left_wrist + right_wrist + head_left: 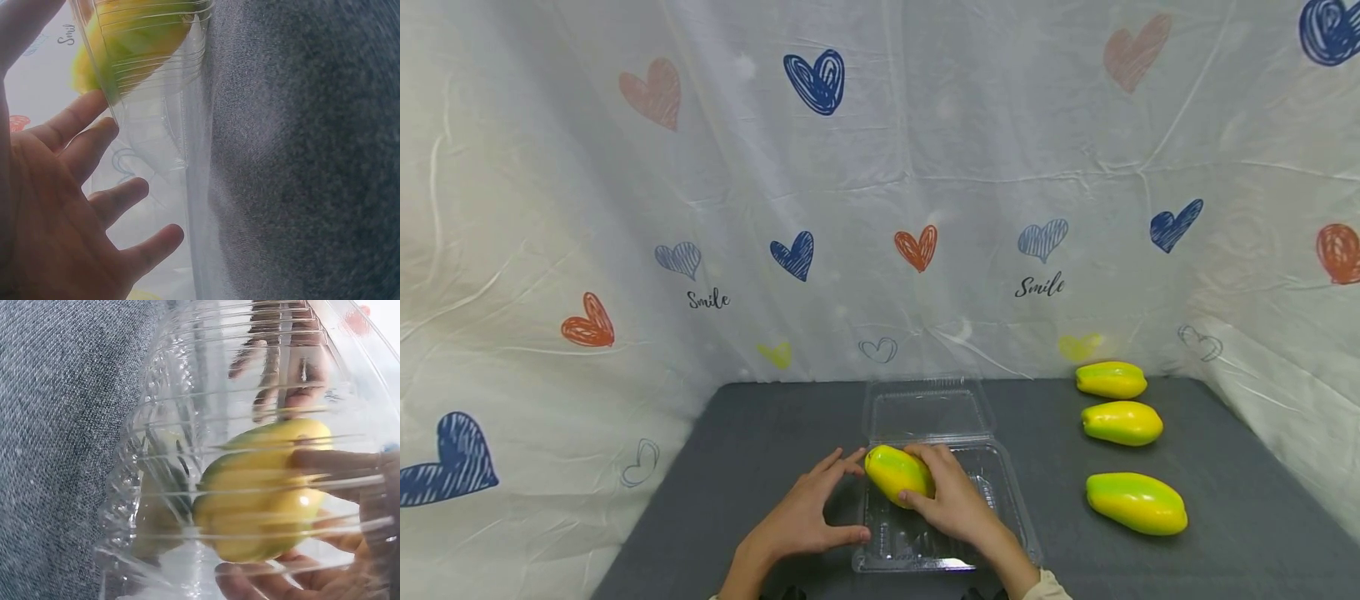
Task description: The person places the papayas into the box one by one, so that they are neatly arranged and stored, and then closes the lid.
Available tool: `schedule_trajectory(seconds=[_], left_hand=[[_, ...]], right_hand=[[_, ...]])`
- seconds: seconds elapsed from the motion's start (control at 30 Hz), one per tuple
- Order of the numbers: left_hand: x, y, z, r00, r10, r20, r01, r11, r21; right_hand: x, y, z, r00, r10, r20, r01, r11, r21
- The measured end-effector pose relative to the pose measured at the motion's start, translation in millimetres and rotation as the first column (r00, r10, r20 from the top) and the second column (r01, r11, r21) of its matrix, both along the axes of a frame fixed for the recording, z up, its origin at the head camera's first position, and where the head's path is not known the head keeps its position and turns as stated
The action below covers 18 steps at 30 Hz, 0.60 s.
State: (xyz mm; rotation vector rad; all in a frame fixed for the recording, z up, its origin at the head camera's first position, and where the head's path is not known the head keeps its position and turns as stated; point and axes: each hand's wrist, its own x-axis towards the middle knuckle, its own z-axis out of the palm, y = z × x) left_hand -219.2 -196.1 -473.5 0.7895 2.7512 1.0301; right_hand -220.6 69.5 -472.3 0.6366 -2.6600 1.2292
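My right hand (951, 500) holds a yellow-green papaya (897, 473) between thumb and fingers, over the clear plastic clamshell box (910, 560). Through the box's ribbed wall, the right wrist view shows the papaya (259, 500) tilted, with the fingers around its far end. The box's lid (928, 414) is folded back, away from me. At the box's left side is my left hand (808, 510), its fingers spread and thumb near the front left corner. In the left wrist view, two fingertips (107, 128) are right at the box's rim.
Three more papayas lie in a column on the right: a near one (1137, 503), a middle one (1122, 423) and a far one (1111, 380). Dark grey cloth (737, 450) covers the table. Behind it hangs a white curtain (850, 167) printed with hearts.
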Motion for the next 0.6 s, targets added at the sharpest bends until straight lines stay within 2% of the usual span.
schedule_trajectory(seconds=[0.23,0.6], left_hand=[[-0.2,-0.5,1.8,1.0,0.0,0.02,0.0,1.0,0.009],[-0.4,-1.0,0.1,1.0,-0.005,0.0,0.005,1.0,0.006]], right_hand=[[0.0,-1.2,2.2,1.0,0.009,0.022,-0.009,1.0,-0.02],[0.8,-1.6,2.7,1.0,0.003,0.007,-0.003,1.0,-0.017]])
